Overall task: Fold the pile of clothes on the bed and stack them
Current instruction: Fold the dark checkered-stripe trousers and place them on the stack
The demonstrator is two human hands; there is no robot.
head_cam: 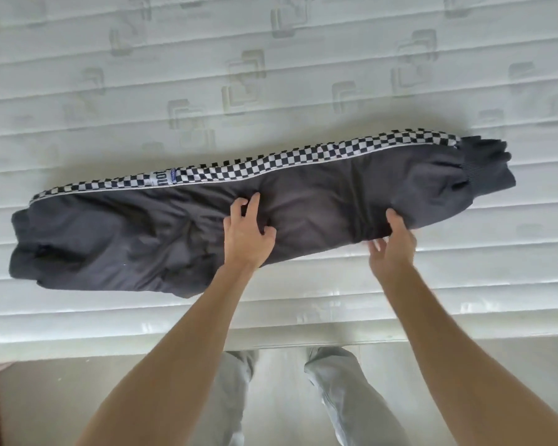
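Dark grey track pants [181, 233] with a checkered side stripe [271, 162] lie flat on the bare mattress [303, 75], already doubled leg over leg. Their long axis runs left to right, tilted slightly so the right end sits farther away. The waistband end is at the left, and the ribbed cuffs [487, 169] are at the right. The stripe follows the far edge; the plain near edge faces the person.

The left hand [247, 235] rests on top of the fabric close to the middle of the length, fingers spread and slightly curled, pressing down rather than clasping anything. The right hand [392, 243] is at the near edge, to the right of centre. Its thumb lies on top of the cloth and its fingers are tucked at or just under the hem, so it looks to be pinching that edge, though the grip underneath is hidden.

Both hands are on the near side, and the cuffs lie well to the right of the right hand, which is nearer to them. A fold bringing cuffs toward waistband would likely pivot about the line that the left hand pins.

No stack or other garment shows on the bed. The person's light trousers [335, 397] and the floor [110, 381] fill the near part of the view.
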